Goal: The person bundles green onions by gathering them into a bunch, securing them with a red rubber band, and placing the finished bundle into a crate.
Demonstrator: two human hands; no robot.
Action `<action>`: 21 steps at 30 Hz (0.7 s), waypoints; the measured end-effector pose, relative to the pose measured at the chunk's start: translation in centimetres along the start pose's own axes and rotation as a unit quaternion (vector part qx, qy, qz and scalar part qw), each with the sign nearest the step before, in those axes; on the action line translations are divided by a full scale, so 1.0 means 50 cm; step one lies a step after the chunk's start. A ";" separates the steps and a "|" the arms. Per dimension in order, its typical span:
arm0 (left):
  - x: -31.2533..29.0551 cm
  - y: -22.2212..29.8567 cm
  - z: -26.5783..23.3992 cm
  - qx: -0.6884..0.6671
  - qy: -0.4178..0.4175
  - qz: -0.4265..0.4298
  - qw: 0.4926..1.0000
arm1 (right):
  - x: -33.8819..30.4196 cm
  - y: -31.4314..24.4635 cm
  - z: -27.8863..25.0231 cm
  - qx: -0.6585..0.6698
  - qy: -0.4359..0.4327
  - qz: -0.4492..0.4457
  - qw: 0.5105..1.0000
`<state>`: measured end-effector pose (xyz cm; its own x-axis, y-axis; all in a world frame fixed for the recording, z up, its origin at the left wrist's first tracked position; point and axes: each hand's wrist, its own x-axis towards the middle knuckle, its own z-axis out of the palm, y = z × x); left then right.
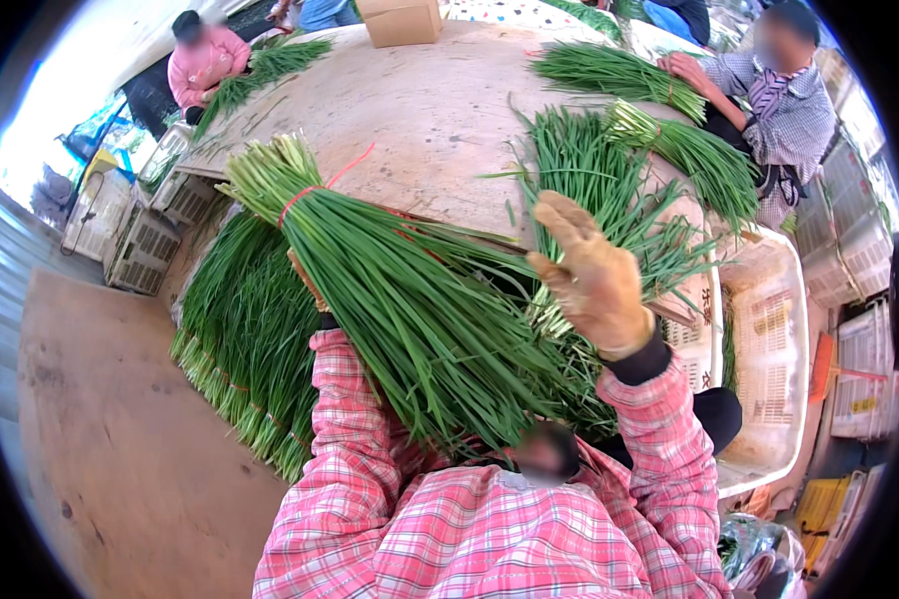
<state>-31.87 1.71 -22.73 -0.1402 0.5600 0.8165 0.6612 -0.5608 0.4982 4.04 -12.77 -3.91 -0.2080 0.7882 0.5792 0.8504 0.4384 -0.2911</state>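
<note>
A large bunch of green chives (pixel 400 290) lies slantwise in front of me, with its pale stem ends at the upper left. A red tie (pixel 298 204) circles it near those ends, one loose tail sticking up. My left hand (pixel 308 282) supports the bunch from beneath and holds it; most of its fingers are hidden. My right hand (pixel 599 285), in a tan glove, is raised to the right of the bunch. Its fingers are spread and nothing is in them. Beyond it, loose chives (pixel 589 170) are spread over the wooden table (pixel 449 110).
Tied chive bunches (pixel 245 329) are stacked at my left. A white plastic crate (pixel 769 359) stands at my right. Across the table, one person (pixel 784 110) handles chives at the right, and another (pixel 205 65) sits far left. A cardboard box (pixel 402 22) rests at the back.
</note>
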 end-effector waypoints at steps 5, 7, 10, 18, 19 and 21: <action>-0.003 0.024 0.006 0.237 0.014 0.116 0.964 | 0.011 0.013 0.107 -0.007 -0.008 -0.060 0.998; -0.017 0.008 0.005 0.223 -0.007 0.100 0.970 | 0.010 0.026 0.135 0.065 0.028 -0.080 0.994; -0.006 0.026 -0.010 -0.110 -0.020 -0.106 0.988 | 0.004 0.018 0.136 0.166 0.058 -0.051 0.983; 0.105 0.233 0.000 -0.649 0.014 -0.431 0.627 | -0.061 0.018 -0.044 0.390 0.046 0.170 0.904; 0.117 0.245 0.003 -0.654 0.019 -0.443 0.612 | -0.087 0.033 -0.065 0.346 -0.077 0.130 0.926; 0.139 0.266 0.004 -0.647 0.021 -0.460 0.608 | -0.113 0.050 -0.088 0.128 -0.181 0.017 0.975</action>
<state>-23.89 -1.74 -10.50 -0.0493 0.9987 0.0123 -0.8407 -0.0481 0.5393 9.44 -18.04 -4.58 -0.3785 0.8847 0.2721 0.7213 0.4662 -0.5123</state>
